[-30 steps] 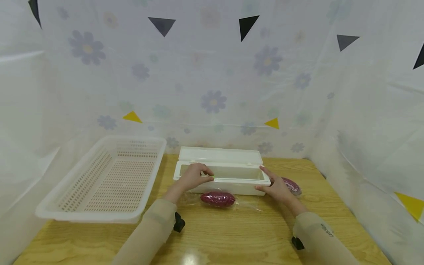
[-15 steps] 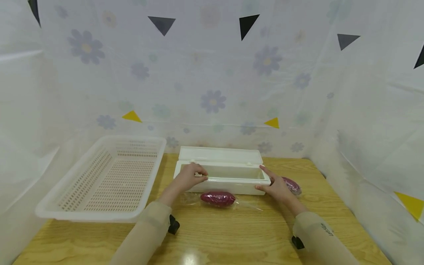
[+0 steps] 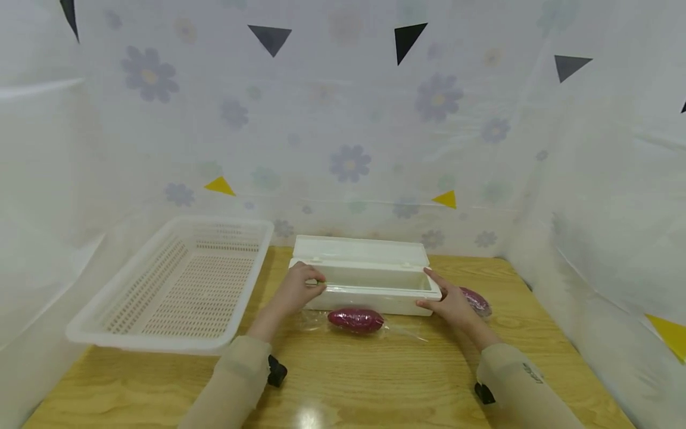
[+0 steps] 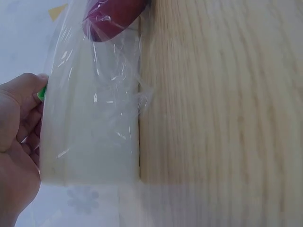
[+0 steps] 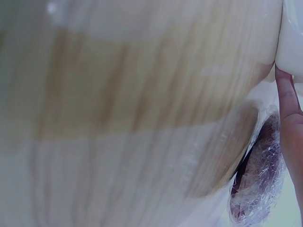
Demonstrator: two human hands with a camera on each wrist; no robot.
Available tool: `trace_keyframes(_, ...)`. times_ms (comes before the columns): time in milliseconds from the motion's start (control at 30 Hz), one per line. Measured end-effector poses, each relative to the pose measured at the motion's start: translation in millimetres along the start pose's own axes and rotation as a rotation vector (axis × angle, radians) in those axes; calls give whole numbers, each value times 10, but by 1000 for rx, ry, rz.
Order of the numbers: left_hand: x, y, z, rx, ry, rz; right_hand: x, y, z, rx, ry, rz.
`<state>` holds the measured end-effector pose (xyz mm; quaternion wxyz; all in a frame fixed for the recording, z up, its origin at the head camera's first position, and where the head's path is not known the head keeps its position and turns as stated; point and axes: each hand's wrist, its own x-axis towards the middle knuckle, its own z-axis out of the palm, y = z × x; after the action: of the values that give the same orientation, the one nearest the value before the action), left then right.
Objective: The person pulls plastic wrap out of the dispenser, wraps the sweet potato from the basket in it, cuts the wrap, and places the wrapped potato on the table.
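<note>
A long white cling film dispenser (image 3: 375, 302) stands on the table, its lid (image 3: 359, 250) tipped back. My left hand (image 3: 296, 290) pinches a small green slide cutter (image 4: 41, 93) at the front rim, near the left end. My right hand (image 3: 452, 307) grips the dispenser's right end, thumb on the front and fingers over the far side. Just in front lies a purple-red sweet potato (image 3: 356, 320) on clear film (image 3: 404, 331). In the left wrist view, film also covers the dispenser's front. The dispenser's inside is partly hidden by my left hand.
A second purple sweet potato (image 3: 476, 301), wrapped in film, lies behind my right hand. To the left stands a white perforated basket (image 3: 252, 286). The wooden table (image 3: 386, 381) meets pale plastic sheeting (image 3: 348, 119) at the back and sides.
My left hand has slid leftward along the dispenser's front rim with the slide cutter. The right hand keeps its grip on the dispenser's right end, and the sweet potatoes stay put.
</note>
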<state>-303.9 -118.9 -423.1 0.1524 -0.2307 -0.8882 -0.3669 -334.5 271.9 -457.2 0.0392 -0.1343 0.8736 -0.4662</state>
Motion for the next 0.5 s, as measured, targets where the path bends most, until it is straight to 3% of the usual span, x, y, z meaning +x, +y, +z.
trace_keyframes(200,-92,-110,-45,5,127,-118,4,0,-30,-4,-2,3)
trace_keyframes(500,-130,-38,23,2,234,-126,-98,45,-175,-7,7,-5)
